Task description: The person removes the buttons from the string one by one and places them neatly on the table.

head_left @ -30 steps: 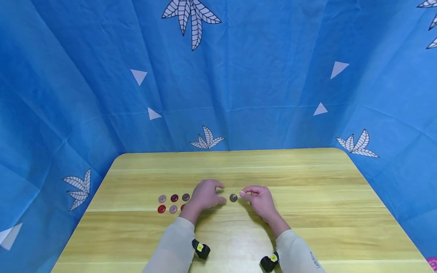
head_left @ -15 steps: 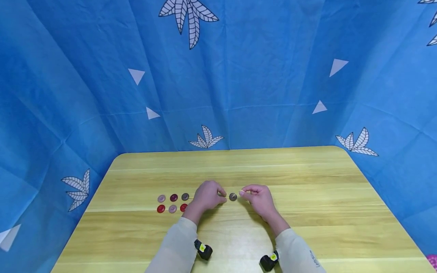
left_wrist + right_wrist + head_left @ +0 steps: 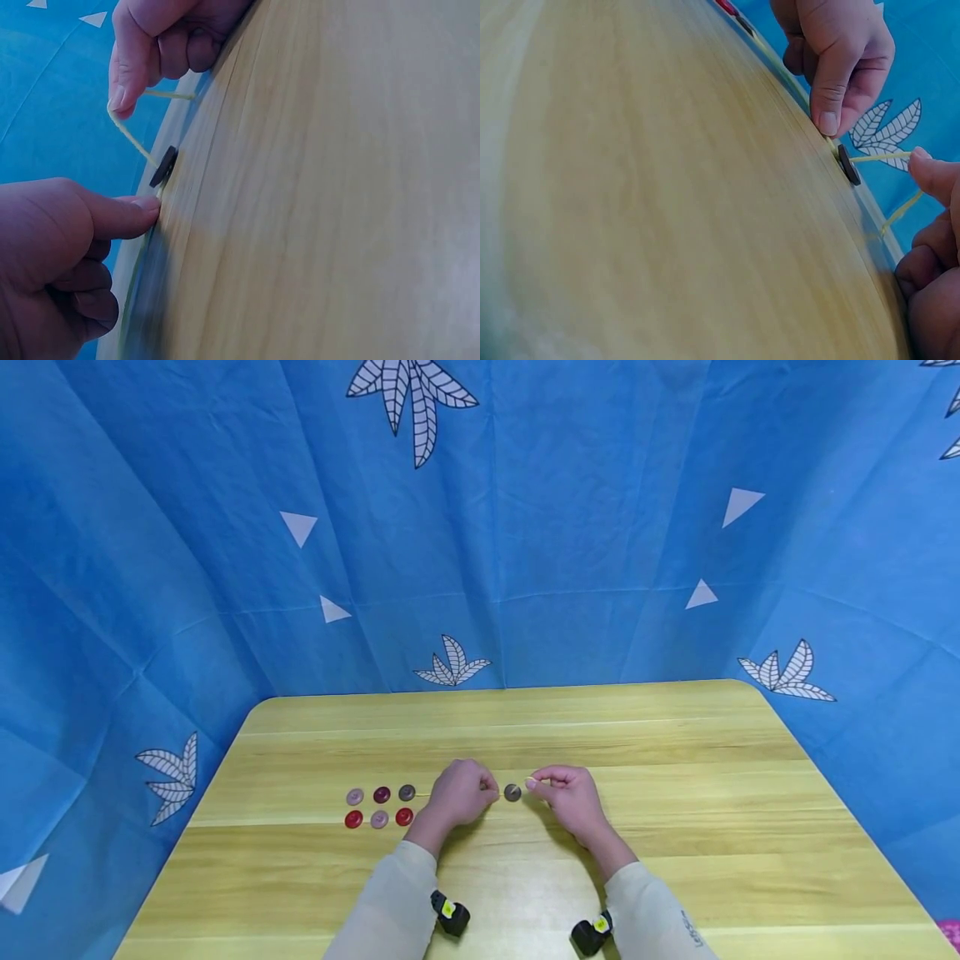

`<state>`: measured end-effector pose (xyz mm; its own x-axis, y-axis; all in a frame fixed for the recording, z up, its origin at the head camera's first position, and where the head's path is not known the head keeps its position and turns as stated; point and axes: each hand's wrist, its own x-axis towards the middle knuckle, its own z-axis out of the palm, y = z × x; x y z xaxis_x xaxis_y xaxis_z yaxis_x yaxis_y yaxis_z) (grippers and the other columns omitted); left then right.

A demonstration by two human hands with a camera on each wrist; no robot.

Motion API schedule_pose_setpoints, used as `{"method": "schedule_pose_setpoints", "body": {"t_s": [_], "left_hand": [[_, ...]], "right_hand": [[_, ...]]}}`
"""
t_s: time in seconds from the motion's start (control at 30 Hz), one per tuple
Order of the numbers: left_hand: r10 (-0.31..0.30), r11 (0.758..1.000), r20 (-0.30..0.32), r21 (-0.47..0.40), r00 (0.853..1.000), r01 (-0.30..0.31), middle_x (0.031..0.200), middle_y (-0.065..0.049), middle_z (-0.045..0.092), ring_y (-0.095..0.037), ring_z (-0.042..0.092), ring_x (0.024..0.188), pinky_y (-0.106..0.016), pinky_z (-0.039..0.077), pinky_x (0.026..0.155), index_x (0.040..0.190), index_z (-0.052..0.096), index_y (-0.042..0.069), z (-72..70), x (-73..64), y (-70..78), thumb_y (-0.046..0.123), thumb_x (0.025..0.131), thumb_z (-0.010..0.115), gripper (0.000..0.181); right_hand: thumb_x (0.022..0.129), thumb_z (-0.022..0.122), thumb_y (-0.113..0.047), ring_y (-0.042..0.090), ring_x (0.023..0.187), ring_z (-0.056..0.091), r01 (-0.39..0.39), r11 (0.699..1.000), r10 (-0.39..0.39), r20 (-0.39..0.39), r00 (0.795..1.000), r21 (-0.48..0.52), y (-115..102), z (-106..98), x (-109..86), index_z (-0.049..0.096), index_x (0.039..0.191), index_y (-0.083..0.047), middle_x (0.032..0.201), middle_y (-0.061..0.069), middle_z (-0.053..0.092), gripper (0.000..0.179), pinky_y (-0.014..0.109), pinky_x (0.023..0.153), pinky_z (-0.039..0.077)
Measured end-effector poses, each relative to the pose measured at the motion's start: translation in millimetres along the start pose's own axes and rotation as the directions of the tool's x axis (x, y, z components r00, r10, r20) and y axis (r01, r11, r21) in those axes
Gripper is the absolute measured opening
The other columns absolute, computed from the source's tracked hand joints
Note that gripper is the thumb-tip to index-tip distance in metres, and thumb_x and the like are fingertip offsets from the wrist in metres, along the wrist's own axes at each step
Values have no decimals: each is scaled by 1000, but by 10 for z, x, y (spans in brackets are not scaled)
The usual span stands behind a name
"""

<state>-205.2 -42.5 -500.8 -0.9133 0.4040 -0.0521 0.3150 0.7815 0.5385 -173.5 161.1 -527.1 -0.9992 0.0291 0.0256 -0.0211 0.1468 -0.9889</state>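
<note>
A dark round button [image 3: 512, 792] is threaded on a thin yellow string [image 3: 135, 141] between the two hands. My left hand [image 3: 467, 791] pinches the string just left of this button, thumb and forefinger together near the table. On the other side my right hand [image 3: 567, 795] pinches the string between thumb and forefinger, a little above the table. In the right wrist view the string runs from the button [image 3: 849, 165] up to the right thumb, and a loose tail hangs below the fingers. Leftward, the string passes behind my left hand toward another dark button [image 3: 407, 792].
Left of my left hand lie two rows of buttons: a pink button [image 3: 355, 796], a maroon button [image 3: 382, 794], a red button [image 3: 354, 819] and others. They rest on a wooden table [image 3: 675, 860] with a blue patterned cloth [image 3: 570, 527] behind it.
My left hand has moved slightly right, and its spread thumb and forefinger have closed on the string. More of the buttons at left show now. The right hand stays nearly still.
</note>
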Motion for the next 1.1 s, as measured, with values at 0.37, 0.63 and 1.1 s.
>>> {"method": "schedule_pose_setpoints", "body": {"t_s": [0.37, 0.63, 1.1], "left_hand": [[-21, 1000, -32, -21, 999, 21, 74, 11, 59, -12, 57, 75, -36, 49, 72, 72, 69, 20, 66, -13, 0, 11, 91, 72, 21], [10, 998, -155, -53, 988, -18, 101, -1, 56, -23, 58, 92, -42, 50, 82, 76, 69, 15, 33, -16, 22, 8, 89, 72, 15], [36, 969, -123, -239, 992, -65, 80, 3, 57, -14, 54, 72, -32, 48, 67, 94, 62, 9, -32, -74, -52, 2, 91, 63, 8]], "right_hand": [[85, 77, -2, 8, 47, 34, 23, 1000, -23, -20, 1000, 18, 37, 22, -25, 77, 83, -2, 49, -2, 39, 2, 22, 47, 30], [85, 78, -5, 10, 48, 35, 29, 1000, -28, -23, 999, 12, 43, 15, -14, 76, 85, 0, 51, -1, 40, 5, 23, 49, 32], [85, 78, -4, 10, 49, 35, 22, 1000, -22, -30, 999, 5, 58, 18, -26, 77, 83, -3, 52, -1, 41, 2, 24, 49, 32]]}}
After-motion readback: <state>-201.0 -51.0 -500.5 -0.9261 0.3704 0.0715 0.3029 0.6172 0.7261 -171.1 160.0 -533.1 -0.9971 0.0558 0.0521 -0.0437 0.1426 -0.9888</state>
